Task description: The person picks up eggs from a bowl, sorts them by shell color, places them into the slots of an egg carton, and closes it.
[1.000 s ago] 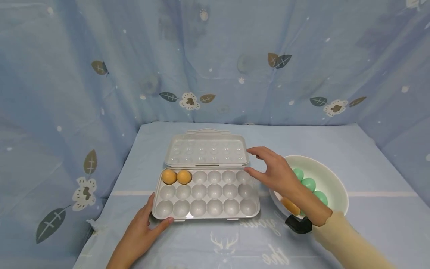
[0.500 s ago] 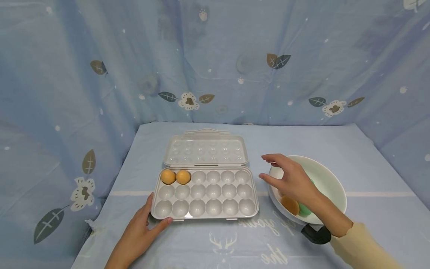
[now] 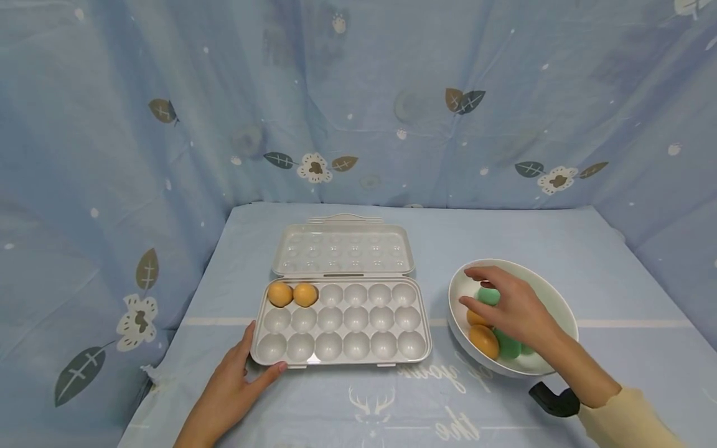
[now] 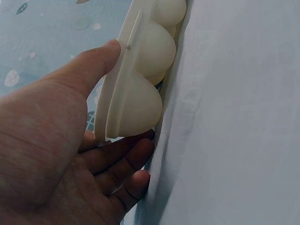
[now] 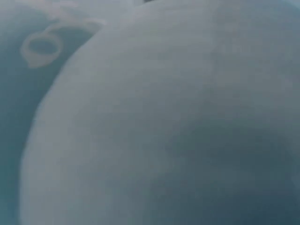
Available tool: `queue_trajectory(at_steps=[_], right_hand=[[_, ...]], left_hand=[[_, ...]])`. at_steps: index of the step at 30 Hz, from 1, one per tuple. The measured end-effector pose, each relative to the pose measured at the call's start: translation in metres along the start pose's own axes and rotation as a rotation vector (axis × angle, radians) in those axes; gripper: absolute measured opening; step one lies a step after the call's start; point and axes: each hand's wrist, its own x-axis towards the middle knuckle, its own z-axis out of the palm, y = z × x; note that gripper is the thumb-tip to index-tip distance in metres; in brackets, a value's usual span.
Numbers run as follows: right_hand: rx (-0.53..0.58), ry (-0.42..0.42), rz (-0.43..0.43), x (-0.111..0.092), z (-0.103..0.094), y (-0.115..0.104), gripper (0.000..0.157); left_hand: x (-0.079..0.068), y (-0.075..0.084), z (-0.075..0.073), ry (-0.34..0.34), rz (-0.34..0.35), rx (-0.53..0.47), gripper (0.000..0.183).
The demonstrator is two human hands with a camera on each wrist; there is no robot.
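Note:
A pale plastic egg tray [image 3: 355, 319] lies on the table with its clear lid [image 3: 344, 249] folded back. Two orange balls [image 3: 292, 294] sit in the back row's left cups. My left hand [image 3: 226, 389] holds the tray's front left corner: in the left wrist view the thumb [image 4: 101, 58] presses the rim, with the fingers [image 4: 126, 161] around the side. Over the white bowl [image 3: 551, 305], my right hand [image 3: 512, 308] hovers with thumb and fingers apart, nothing between them. Orange balls [image 3: 483, 341] and green egg-shaped pieces [image 3: 506, 345] lie in the bowl, partly hidden by that hand.
A light blue printed cloth [image 3: 358, 398] covers the table, and a blue patterned curtain [image 3: 358, 93] hangs behind and at both sides. A black device [image 3: 554, 400] sits at my right wrist. The right wrist view is blurred, with a large pale curved surface [image 5: 154, 117].
My right hand has moved rightward from beside the tray's right end to over the bowl, uncovering the tray's right cups. The left hand and both balls in the tray stay as they were.

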Motion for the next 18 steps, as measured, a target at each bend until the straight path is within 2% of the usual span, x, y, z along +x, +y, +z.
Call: queue_trajectory(at_steps=[11,18], right_hand=[[-0.063,-0.019,0.044,-0.020,-0.006,0.017,0.051],[-0.109,-0.052,0.029,-0.028,-0.006,0.025,0.046]], left_hand=[[0.001,0.000,0.000,0.007,0.010,-0.005,0.118],[0.001,0.000,0.000,-0.001,0.005,-0.011,0.118]])
